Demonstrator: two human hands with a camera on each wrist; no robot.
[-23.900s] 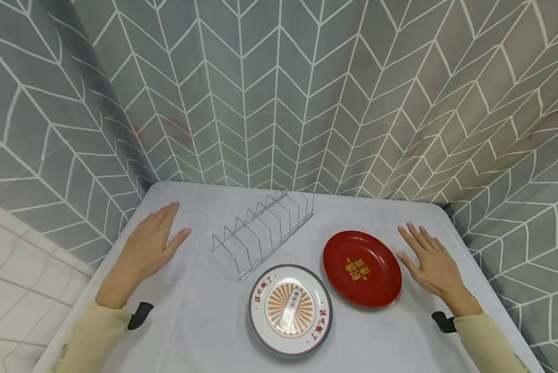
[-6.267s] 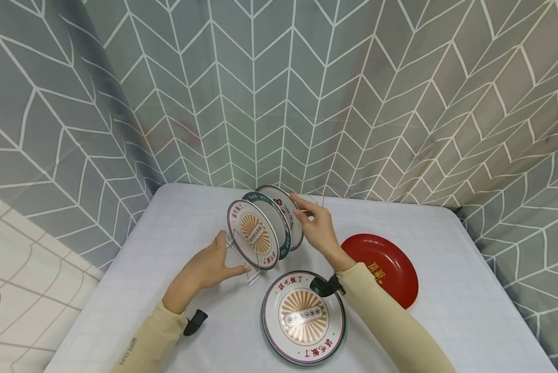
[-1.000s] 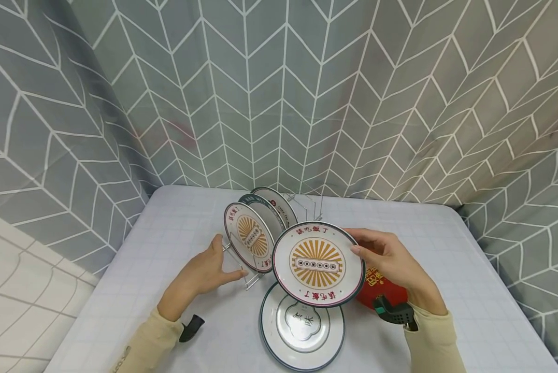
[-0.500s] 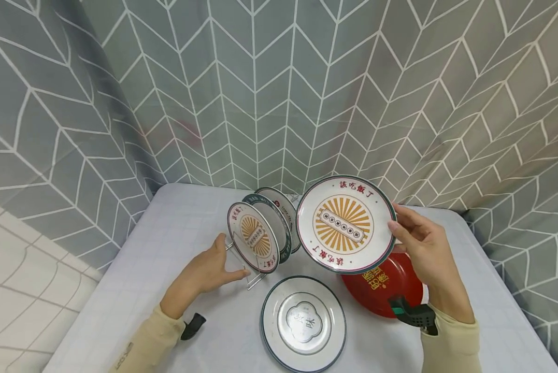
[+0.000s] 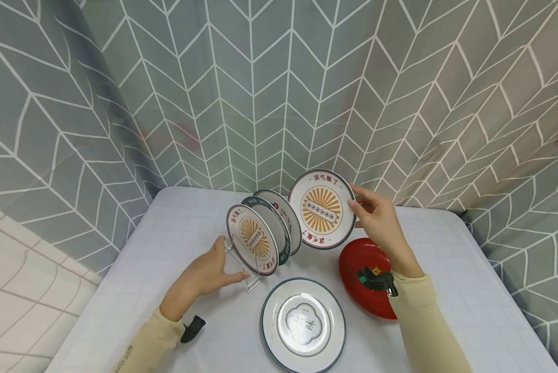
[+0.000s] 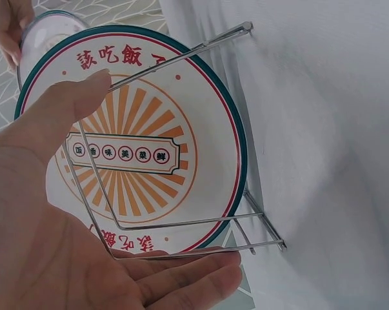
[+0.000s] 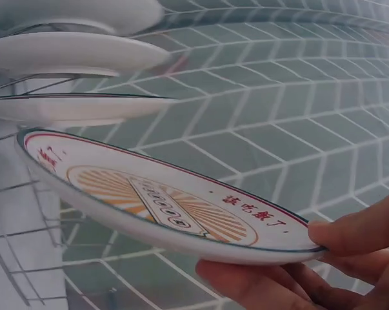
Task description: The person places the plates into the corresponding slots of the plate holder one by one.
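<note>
In the head view my right hand (image 5: 377,216) pinches the right edge of a white plate (image 5: 322,210) with an orange sunburst, thumb on its face and fingers behind. It hangs tilted over the rack's far end. My left hand (image 5: 203,273) holds the near end of the wire plate rack (image 6: 221,39), thumb at one wire and fingers along another. Three plates lean upright in the rack: a sunburst plate (image 5: 252,239) in front, a green-rimmed plate (image 5: 270,223) behind it, then a white plate (image 5: 291,220). In the right wrist view the held plate lies apart from these.
A white plate (image 5: 303,324) with a dark rim lies face down on the table at the near middle. Right of it sits a red plate (image 5: 365,298), partly covered by the right wrist and its strap. A patterned curtain (image 5: 283,93) hangs behind the table.
My right hand has lifted the sunburst plate from above the face-down plate, swung it right and up, then brought it back left beside the racked plates. The left hand stays at the rack.
</note>
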